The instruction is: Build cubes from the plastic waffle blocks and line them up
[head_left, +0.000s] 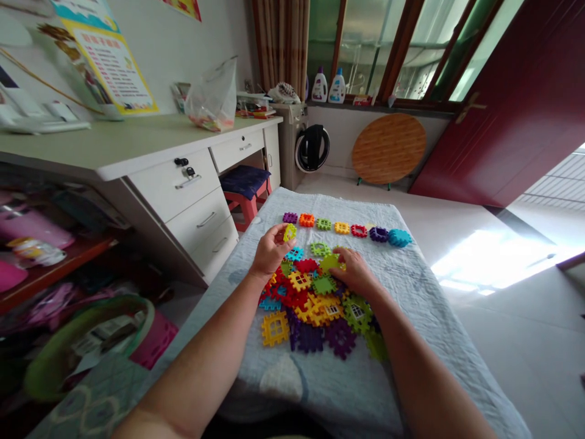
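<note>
A cloth-covered surface (411, 311) fills the middle, its near edge partly hidden by the arms and the dark area at the bottom. The white desk (155, 140) on the left has closed drawers, keys hanging at one lock. Beyond it, the washing machine (291, 143) has its round door open with something dark over it; its drum cannot be made out. The green-and-pink basket (153, 335), cut into by shadow and a patterned cloth, holds papers and other items too dim to name. On the desk, a clear plastic bag (214, 97) holds small orange and pale items, blurred by the plastic. On the cloth lies a heap of toothed plastic pieces (311, 299), red, yellow, green, blue and purple, overlapping so that many are partly covered; the right forearm hides some of its edge. Beyond the heap, a row of pieces (342, 228) runs left to right, from purple to blue. The right hand (356, 271) reaches over the heap, thumb and fingers parted at a green piece (329, 263); whether it grips cannot be told. The left hand (270, 250) pinches a yellow-green piece (289, 232) between thumb and fingers, near the row's left end, its long axis roughly upright, partly covered by the fingertips.
</note>
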The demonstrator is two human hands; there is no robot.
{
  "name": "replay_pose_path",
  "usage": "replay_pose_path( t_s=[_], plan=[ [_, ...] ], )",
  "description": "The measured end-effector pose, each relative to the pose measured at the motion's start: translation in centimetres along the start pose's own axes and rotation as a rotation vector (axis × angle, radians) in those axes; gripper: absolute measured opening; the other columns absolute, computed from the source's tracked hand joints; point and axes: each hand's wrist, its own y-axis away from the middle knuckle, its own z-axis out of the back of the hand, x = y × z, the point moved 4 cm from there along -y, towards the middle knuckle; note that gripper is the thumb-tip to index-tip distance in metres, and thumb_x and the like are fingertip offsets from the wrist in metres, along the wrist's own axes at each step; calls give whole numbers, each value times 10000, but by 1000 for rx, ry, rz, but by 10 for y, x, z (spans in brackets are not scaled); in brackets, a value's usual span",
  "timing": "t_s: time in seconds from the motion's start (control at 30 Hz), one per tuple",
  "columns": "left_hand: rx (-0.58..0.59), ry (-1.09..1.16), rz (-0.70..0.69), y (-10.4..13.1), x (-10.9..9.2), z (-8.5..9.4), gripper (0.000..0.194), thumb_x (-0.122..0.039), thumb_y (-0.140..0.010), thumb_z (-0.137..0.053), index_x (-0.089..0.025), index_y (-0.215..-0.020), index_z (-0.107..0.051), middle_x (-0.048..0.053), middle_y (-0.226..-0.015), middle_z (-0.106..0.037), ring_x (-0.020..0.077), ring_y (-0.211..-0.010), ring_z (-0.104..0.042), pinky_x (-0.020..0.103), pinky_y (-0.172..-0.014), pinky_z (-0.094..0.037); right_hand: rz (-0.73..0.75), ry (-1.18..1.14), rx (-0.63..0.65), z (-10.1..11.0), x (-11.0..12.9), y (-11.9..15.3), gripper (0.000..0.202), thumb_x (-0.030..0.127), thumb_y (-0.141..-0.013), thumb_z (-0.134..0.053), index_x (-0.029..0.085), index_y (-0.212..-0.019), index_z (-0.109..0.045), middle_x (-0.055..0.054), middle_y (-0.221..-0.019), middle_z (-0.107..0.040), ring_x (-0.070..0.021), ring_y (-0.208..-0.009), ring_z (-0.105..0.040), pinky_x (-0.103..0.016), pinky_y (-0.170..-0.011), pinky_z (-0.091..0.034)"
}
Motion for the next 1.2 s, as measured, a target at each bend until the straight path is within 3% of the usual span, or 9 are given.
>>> replay_pose_path(
  t_s=[0.17, 0.3, 0.47, 0.7, 0.97, 1.1, 1.2],
  plan=[
    [62, 110, 63, 5, -4, -7, 575, -366, -684, -698, -135, -1196, -575, 79, -1087, -651, 182, -927, -630, 290, -809, -506, 56, -35, -64, 8, 2, 4, 134, 258, -817, -613, 194, -899, -697, -74, -928, -596, -222, -906, -525, -377, -863, -396],
    [247, 155, 104, 16, -8, -23, 562, -353, -705, -701, -138, -1211, -587, 85, -1055, -679, 218, -967, -633, 342, -868, -500, 158, -150, -162, 22, 15, 10, 201, 245, -888, -537, 255, -932, -733, -70, -966, -558, -219, -941, -510, -392, -885, -401],
    [425, 209, 188, 28, -10, -39, 592, -335, -705, -723, -136, -1238, -561, 91, -1026, -693, 239, -956, -648, 374, -872, -506, 230, -326, -174, 28, 34, 13, 230, 188, -873, -515, 251, -947, -724, -48, -919, -526, -173, -852, -541, -308, -774, -454],
    [444, 202, 216, 31, -12, -41, 629, -336, -700, -737, -153, -1267, -535, 97, -1109, -674, 242, -1010, -644, 363, -895, -504, 213, -273, -250, 25, 41, 15, 128, 158, -830, -517, 215, -856, -628, -48, -863, -575, -182, -829, -551, -297, -764, -451],
    [459, 118, 163, 30, -10, -41, 587, -339, -725, -705, -171, -1264, -546, 98, -1188, -638, 253, -1081, -615, 382, -917, -506, 208, -267, -153, 27, 34, 15, 256, 44, -736, -427, 211, -802, -610, -44, -903, -588, -166, -826, -559, -281, -770, -438],
    [444, -28, 34, 28, -11, -41, 560, -292, -718, -700, -175, -1247, -559, 105, -1228, -615, 262, -1161, -572, 386, -961, -484, 228, -332, -83, 23, 27, 12, 400, 11, -668, -384, 209, -920, -623, -45, -980, -618, -172, -899, -578, -293, -833, -443],
    [437, -151, -58, 23, -14, -42, 551, -231, -706, -678, -173, -1239, -553, 101, -1239, -595, 250, -1183, -555, 374, -985, -467, 160, -312, -178, 23, 13, 10, 438, 24, -686, -388, 202, -1010, -622, -67, -1054, -608, -193, -968, -578, -325, -886, -440]
  ],
)
